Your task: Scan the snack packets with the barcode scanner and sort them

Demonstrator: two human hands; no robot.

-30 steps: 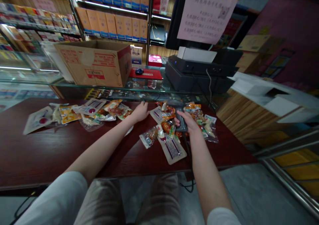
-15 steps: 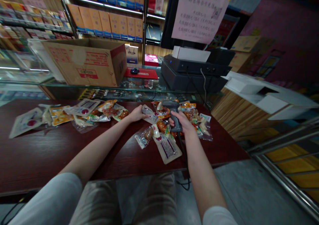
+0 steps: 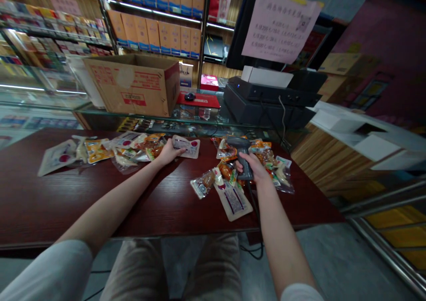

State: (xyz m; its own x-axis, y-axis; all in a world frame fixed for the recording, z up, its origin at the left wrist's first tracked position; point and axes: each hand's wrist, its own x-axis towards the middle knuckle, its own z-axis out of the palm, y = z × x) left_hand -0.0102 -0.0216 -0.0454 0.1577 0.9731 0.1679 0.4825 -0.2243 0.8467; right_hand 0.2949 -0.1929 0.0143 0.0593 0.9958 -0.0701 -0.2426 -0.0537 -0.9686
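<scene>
My right hand (image 3: pixel 254 170) is closed round the grip of a dark barcode scanner (image 3: pixel 240 148), its head lifted over a heap of snack packets (image 3: pixel 266 156) on the dark red table (image 3: pixel 100 203). My left hand (image 3: pixel 168 152) pinches the edge of a flat white snack packet (image 3: pixel 187 145) that lies on the table to the left of the heap. Two more packets, a clear one (image 3: pixel 203 183) and a white one with a purple label (image 3: pixel 234 200), lie just in front of the scanner. A second spread of packets (image 3: pixel 100 150) lies to the left of my left hand.
A glass counter (image 3: pixel 199 119) runs behind the table, carrying an open cardboard box (image 3: pixel 135 83), a mouse on a red pad (image 3: pixel 196 99) and a black till with a printer (image 3: pixel 269 97). Shelves of boxed goods (image 3: pixel 156 30) stand behind. The scanner's cable (image 3: pixel 256 243) hangs off the table's front edge.
My left hand took one white packet out of the right heap and drew it left across the table. My right hand lifted the scanner's head off the heap.
</scene>
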